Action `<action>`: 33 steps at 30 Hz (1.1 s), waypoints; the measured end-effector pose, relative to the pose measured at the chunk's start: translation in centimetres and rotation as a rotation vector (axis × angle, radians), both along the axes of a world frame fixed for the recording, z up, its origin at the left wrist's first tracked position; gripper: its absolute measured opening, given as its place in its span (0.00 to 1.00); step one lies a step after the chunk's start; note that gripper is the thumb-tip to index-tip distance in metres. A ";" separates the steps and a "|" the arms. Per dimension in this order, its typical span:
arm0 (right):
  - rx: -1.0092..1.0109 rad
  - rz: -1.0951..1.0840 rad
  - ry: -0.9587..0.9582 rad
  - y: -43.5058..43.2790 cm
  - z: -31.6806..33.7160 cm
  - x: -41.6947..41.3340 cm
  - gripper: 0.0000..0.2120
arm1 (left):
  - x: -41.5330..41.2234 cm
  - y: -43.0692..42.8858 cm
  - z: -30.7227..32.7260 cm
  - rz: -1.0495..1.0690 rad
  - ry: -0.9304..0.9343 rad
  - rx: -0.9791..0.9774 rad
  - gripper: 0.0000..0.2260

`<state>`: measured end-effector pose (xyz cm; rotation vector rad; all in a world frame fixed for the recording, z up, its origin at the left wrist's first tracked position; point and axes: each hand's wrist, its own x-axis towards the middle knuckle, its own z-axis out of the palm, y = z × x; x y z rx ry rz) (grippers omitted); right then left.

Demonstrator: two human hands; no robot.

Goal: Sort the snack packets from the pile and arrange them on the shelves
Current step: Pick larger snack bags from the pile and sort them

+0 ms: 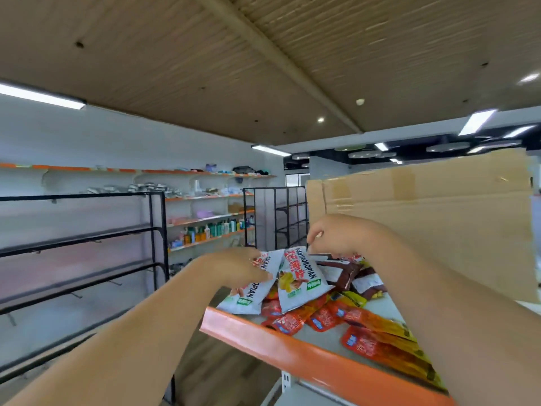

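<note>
One cardboard box [424, 215] stands behind the orange-edged shelf [292, 344]. Left of it stand a near black rack [152, 230] and a far black rack [278, 209]. The shelf carries the pile [292, 317] of red, brown and yellow packets. Over its left end, the left hand [234, 268] grips the left white packet [248, 294], and the right hand [330, 238] pinches the top of the right white packet [301, 282]. Both packets run lengthwise away from the camera, their tops nearly meeting.

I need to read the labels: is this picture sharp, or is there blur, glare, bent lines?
Head view: white packets lettering readable; left hand, right hand and black rack blurred by motion; ceiling and shelf lines bow from the wide lens; orange shelf edge shows glare.
</note>
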<state>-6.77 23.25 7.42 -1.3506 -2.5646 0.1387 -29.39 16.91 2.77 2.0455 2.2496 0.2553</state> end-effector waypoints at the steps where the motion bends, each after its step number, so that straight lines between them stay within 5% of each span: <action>1: -0.015 -0.042 -0.025 0.6 -0.2 -1.1 0.13 | -0.8 0.7 -0.4 -0.019 -0.027 -0.041 0.36; 11: -0.129 -0.262 -0.010 3.4 -1.8 -7.2 0.29 | -4.6 5.0 -1.2 -0.223 -0.187 0.027 0.40; 16: -0.324 -0.270 0.322 4.0 -2.5 -6.9 0.23 | -4.7 5.9 -0.9 -0.287 -0.216 0.107 0.31; 20: -0.294 -0.219 0.546 3.3 -1.2 -5.6 0.19 | -4.1 6.3 0.9 -0.354 -0.280 0.266 0.26; 33: 0.005 -0.392 0.634 -3.9 4.7 14.7 0.15 | 13.8 5.1 6.7 -0.745 -0.555 0.466 0.22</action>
